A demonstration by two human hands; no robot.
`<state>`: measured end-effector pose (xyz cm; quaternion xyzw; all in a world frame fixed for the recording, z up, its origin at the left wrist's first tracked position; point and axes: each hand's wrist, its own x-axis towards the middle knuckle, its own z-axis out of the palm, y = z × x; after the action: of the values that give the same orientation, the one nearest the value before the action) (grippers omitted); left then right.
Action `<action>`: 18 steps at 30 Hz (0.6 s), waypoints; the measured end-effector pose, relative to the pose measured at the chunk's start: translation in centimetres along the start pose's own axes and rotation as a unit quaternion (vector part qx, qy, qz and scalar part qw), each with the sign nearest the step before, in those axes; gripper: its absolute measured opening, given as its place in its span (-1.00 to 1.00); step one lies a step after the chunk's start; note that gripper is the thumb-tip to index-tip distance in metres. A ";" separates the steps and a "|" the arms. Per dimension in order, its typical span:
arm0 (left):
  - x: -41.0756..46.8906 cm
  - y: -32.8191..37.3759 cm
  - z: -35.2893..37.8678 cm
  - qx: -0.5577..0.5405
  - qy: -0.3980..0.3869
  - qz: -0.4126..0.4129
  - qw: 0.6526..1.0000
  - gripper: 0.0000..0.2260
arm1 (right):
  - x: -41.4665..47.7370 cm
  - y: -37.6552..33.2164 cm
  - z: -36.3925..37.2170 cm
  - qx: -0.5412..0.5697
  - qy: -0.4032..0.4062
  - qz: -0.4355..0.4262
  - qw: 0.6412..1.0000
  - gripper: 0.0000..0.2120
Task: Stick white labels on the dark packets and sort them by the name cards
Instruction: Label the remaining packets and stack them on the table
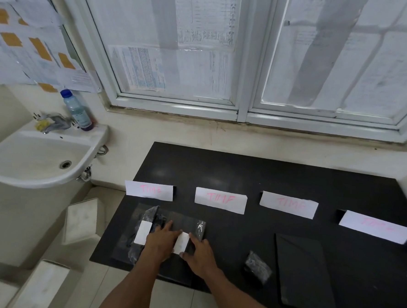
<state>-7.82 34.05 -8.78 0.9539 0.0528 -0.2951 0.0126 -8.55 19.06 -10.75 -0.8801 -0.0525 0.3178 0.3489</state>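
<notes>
Four white name cards (220,200), each lettered in pink, are stood in a row across the middle of the black surface (244,175), from its left edge to its right edge. Near the front left corner, two dark packets are laid side by side on a dark mat (181,220). The left packet (150,216) is seen with a white label (143,232) already stuck on it. The right packet (199,228) carries a second label (181,244), which is flanked by both hands. The left hand (161,241) is laid flat on the packets between the two labels, its fingers (169,225) straight and released, with nothing grasped. The right hand (200,253) is set against the second label's right side, the forefinger at its far corner and the thumb at its near corner; whether the packet is pinched or only pressed cannot be told. A third packet (257,269), unlabelled, is left loose near the front edge, just beside a flat dark sheet (305,272). A white sink (41,184) is fixed beyond the left edge, and a bottle (77,112) is stood on its rim.
</notes>
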 end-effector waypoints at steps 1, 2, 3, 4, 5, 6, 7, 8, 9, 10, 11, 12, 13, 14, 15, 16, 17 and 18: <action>0.0 -0.1 0.0 -0.003 -0.003 -0.001 1.000 -0.37 | 0.1 0.0 0.2 0.003 0.009 0.000 1.000 -0.29; 0.0 -0.2 0.0 -0.006 -0.004 -0.002 1.000 -0.37 | 0.1 0.0 0.3 0.004 0.017 0.001 1.000 -0.29; 0.0 -0.2 0.0 -0.008 -0.005 -0.004 1.000 -0.37 | 0.2 0.0 0.4 0.004 0.023 0.003 1.000 -0.30; 0.0 -0.3 0.1 -0.011 -0.006 -0.005 1.000 -0.36 | 0.3 -0.1 0.4 0.005 0.026 0.005 1.000 -0.30; 0.0 -0.3 0.1 -0.014 -0.007 -0.007 1.000 -0.36 | 0.3 0.0 0.4 0.006 0.026 0.007 1.000 -0.30; 0.0 -0.3 0.2 -0.017 -0.009 -0.008 1.000 -0.36 | 0.4 0.0 0.4 0.007 0.026 0.008 1.000 -0.30; -0.1 -0.2 0.2 -0.019 -0.009 -0.010 1.000 -0.36 | 0.5 0.1 0.4 0.007 0.025 0.008 1.000 -0.30; -0.1 -0.2 0.1 -0.020 -0.009 -0.013 1.000 -0.36 | 0.6 0.1 0.4 0.008 0.025 0.008 1.000 -0.30; -0.1 -0.1 0.0 -0.021 -0.007 -0.016 1.000 -0.36 | 0.7 0.1 0.3 0.007 0.023 0.008 1.000 -0.31; -0.1 0.0 -0.1 -0.020 -0.004 -0.018 1.000 -0.36 | 0.7 0.1 0.2 0.006 0.021 0.008 1.000 -0.31; -0.2 0.1 -0.2 -0.019 -0.002 -0.020 1.000 -0.37 | 0.7 0.2 0.0 0.003 0.016 0.006 1.000 -0.32; -0.3 0.2 -0.3 -0.022 0.000 -0.022 1.000 -0.37 | 0.6 0.4 -0.3 -0.002 0.015 0.000 1.000 -0.34; -0.4 0.4 -0.5 -0.030 0.005 -0.026 0.999 -0.39 | 0.4 0.7 -0.6 -0.007 0.021 -0.006 1.000 -0.37; -0.6 0.6 -0.6 -0.042 0.012 -0.032 0.999 -0.40 | 0.1 1.3 -1.0 -0.010 0.037 -0.012 0.999 -0.41; -0.7 0.8 -0.8 -0.057 0.023 -0.040 0.997 -0.44 | -0.3 2.1 -1.5 -0.019 0.066 -0.012 0.998 -0.44; -0.9 1.1 -1.0 -0.070 0.036 -0.048 0.996 -0.48 | -0.7 3.2 -2.0 -0.044 0.106 -0.003 0.993 -0.46; -1.0 1.3 -1.1 -0.079 0.046 -0.054 0.994 -0.51 | -1.2 4.4 -2.6 -0.087 0.146 0.014 0.985 -0.45; -1.1 1.7 -1.3 -0.083 0.052 -0.055 0.994 -0.54 | -1.8 5.7 -3.3 -0.137 0.177 0.040 0.974 -0.41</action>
<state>-7.80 32.32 -7.13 0.9592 0.1300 -0.2402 0.0732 -8.73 12.34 -11.71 -0.9632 0.0019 0.1607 0.2154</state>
